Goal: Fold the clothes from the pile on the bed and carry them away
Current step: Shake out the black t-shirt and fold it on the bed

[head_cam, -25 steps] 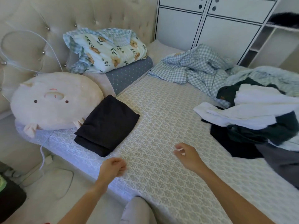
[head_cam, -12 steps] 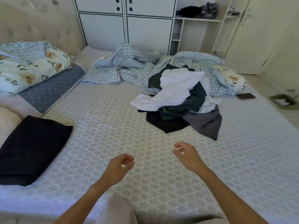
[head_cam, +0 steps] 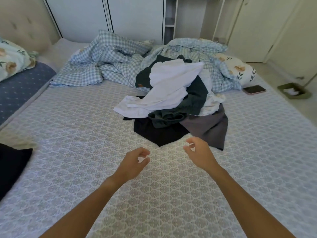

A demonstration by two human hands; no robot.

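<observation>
Two bare hands are held out over a patterned bed (head_cam: 85,152), just short of a pile of unfolded clothes (head_cam: 175,103) heaped in the middle of the mattress. The left hand (head_cam: 133,163) is seen loosely curled with thumb and fingers a little apart, and nothing is held in it; the right hand (head_cam: 199,152) is likewise relaxed and empty, its fingertips near the front edge of a black garment (head_cam: 159,134) at the bottom of the heap.

One dark folded piece (head_cam: 12,167) is laid flat at the left edge of the bed, well apart from the pile, so a first item appears to have been dealt with. The greater part of the job is judged to remain: a white top (head_cam: 168,85), a dark green item (head_cam: 193,100), a grey one (head_cam: 209,127) and the black garment are still tangled together, and nothing is shown as carried away.

A crumpled checked duvet (head_cam: 106,64) is bunched behind the pile, with a phone (head_cam: 254,89) lying on the mattress to its right. The next garment is expected to be drawn from the near edge of the heap.
</observation>
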